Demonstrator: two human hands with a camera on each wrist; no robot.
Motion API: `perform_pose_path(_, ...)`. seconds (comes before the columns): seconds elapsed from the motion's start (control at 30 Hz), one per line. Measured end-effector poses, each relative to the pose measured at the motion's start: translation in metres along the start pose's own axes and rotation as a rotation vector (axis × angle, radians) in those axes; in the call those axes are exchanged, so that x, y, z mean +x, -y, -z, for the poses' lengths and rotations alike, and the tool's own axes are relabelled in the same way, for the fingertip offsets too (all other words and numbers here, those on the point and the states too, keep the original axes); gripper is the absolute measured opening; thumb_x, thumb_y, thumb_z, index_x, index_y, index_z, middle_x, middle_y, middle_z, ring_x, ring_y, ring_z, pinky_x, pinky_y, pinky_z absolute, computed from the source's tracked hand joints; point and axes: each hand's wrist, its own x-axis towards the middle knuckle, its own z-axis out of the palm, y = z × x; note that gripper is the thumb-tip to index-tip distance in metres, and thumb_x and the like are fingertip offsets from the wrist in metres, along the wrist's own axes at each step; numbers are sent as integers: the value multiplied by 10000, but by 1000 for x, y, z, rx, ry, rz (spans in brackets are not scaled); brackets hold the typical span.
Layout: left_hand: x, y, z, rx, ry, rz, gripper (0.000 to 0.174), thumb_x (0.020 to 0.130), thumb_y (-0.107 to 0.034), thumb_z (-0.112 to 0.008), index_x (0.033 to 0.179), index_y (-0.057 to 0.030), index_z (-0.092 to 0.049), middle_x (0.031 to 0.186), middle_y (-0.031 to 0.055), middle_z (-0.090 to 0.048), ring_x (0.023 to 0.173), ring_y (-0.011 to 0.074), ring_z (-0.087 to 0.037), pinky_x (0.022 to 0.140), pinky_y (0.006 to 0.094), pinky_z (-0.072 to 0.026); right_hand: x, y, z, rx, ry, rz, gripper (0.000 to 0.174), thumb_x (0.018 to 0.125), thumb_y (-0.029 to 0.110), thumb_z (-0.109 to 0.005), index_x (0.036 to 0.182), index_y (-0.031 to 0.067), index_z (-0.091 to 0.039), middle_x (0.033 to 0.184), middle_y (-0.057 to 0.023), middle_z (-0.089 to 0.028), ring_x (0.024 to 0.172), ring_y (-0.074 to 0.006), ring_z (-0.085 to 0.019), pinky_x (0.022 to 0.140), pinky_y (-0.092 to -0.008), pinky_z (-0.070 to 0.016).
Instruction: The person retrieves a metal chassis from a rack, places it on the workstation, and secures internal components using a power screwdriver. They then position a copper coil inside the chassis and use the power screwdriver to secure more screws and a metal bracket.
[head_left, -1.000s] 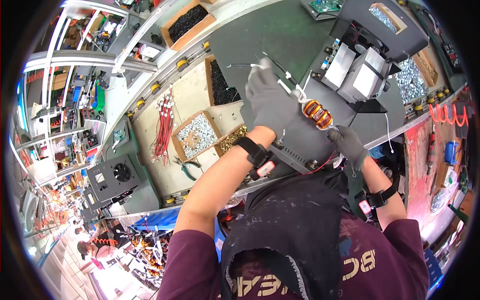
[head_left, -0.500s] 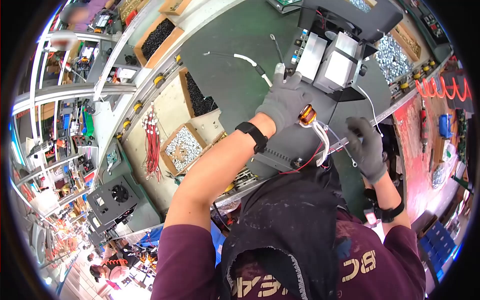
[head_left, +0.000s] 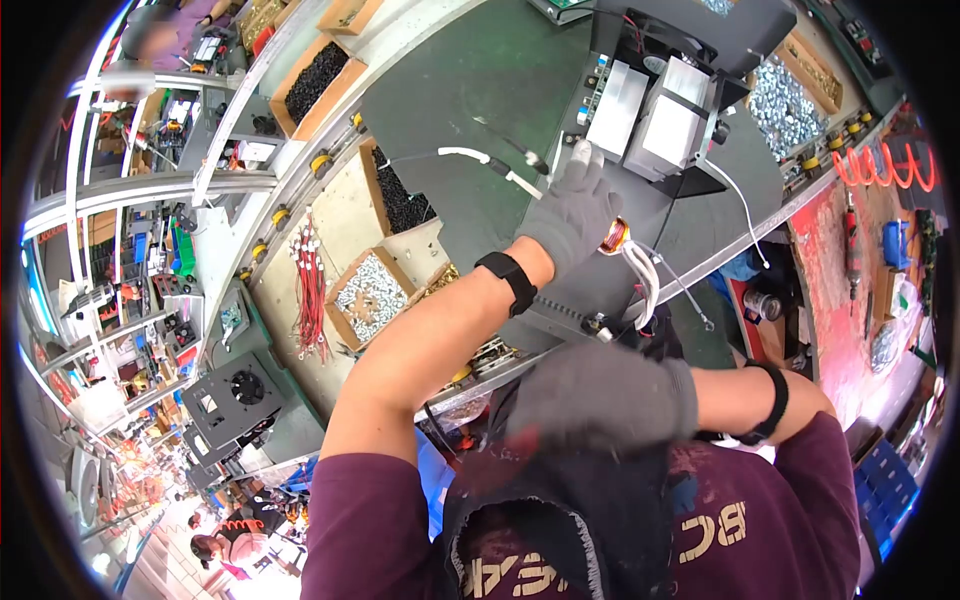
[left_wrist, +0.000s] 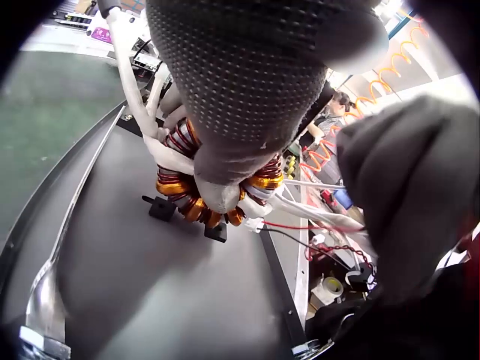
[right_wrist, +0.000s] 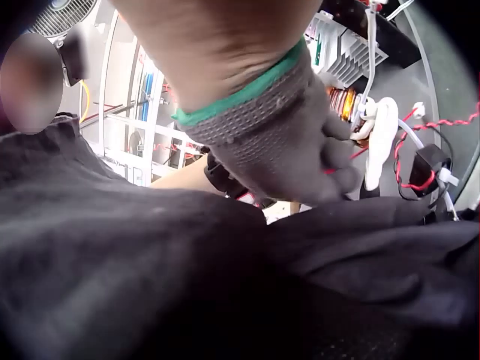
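Note:
A copper-wound ring coil (head_left: 615, 237) stands on a grey metal panel (left_wrist: 157, 300) under my gloved left hand (head_left: 572, 215). In the left wrist view a gloved digit presses over the middle of the coil, covering much of its windings; the hand grips it there. White-sleeved leads (head_left: 645, 280) come off its near side, and another white lead (head_left: 465, 153) reaches past the hand to the far left. My gloved right hand (head_left: 610, 400) is blurred before the chest, away from the coil. Its fingers look curled in both wrist views; I cannot tell whether it holds anything.
Beyond the left hand sits a unit with silver heatsinks (head_left: 615, 110). Boxes of black screws (head_left: 402, 205) and silver fasteners (head_left: 370, 300), and a bundle of red wires (head_left: 310, 290), lie on the left. A coiled orange hose (head_left: 880, 170) hangs at right.
My left hand has taken the coil from the right hand and brought it onto the panel, where it stays. The right hand let go and swung back toward the chest.

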Motion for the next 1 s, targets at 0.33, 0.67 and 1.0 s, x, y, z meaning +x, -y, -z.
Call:
perform_pose_path(0.33, 9, -9, 8, -174, 221, -27, 190, 858, -200, -530, 1032, -133, -564, 937, 51, -604, 919, 206, -591, 854, 368, -365, -141, -70, 53, -330, -125, -1333, 159, 905, 211, -576, 954, 83, -656, 699, -49, -625, 637, -169, -607, 571, -306, -477)
perform_pose_path(0.67, 13, -16, 12, -203, 264, 8, 185, 869, -236, -521, 1038, -168, -554, 939, 24, -565, 911, 172, -549, 756, 379, -343, -57, -87, -3, 652, -551, -1155, 140, 866, 175, -590, 857, 63, -672, 580, -28, -569, 411, -85, -463, 391, -235, -350)
perform_pose_path(1.0, 2, -16, 2, -285, 127, 71, 168, 854, -250, -517, 972, -163, -599, 905, 11, -591, 879, 182, -572, 792, 377, -378, -164, -80, 212, -324, -787, -1032, 440, 816, 74, -548, 1245, -16, -513, 887, -68, -633, 668, -128, -590, 549, -260, -470)
